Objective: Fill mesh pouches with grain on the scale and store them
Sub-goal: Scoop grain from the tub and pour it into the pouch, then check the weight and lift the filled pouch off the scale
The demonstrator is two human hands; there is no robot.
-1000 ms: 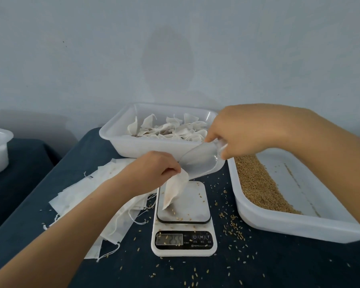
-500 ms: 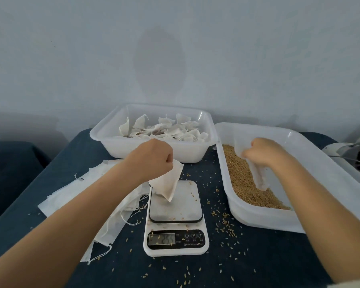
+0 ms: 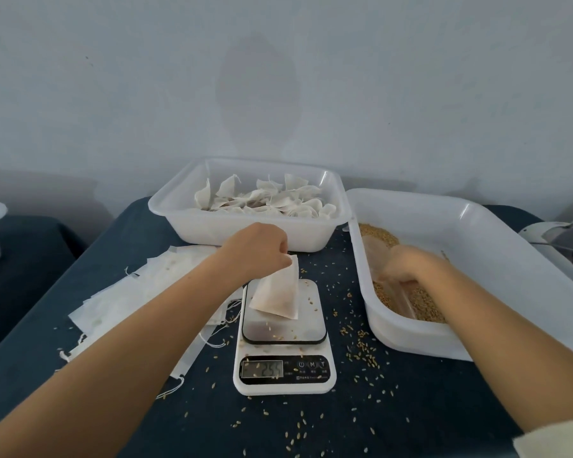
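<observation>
The right hand [image 3: 407, 264] has gone deeper into the grain tray [image 3: 477, 226] since half a second ago, and the clear scoop [image 3: 382, 276] it grips now lies low in the grain [image 3: 424, 302], its long axis running toward the camera. That hand is blurred; its fingers look curled round the scoop's back end.

The left hand [image 3: 258, 247] has barely moved. It pinches the top corner of the mesh pouch [image 3: 277, 294] with fingers curled tight, knuckles up, forearm reaching in from lower left. The pouch now stands taller on the scale [image 3: 283, 342], hanging from that pinch, its long axis near upright, its wide lower edge resting on the weighing plate. A brownish load shows through its bottom.

The display reads as before. Behind sits the tub of filled pouches [image 3: 248, 223]; flat empty pouches [image 3: 139, 292] lie left on the desk [image 3: 411, 408].
</observation>
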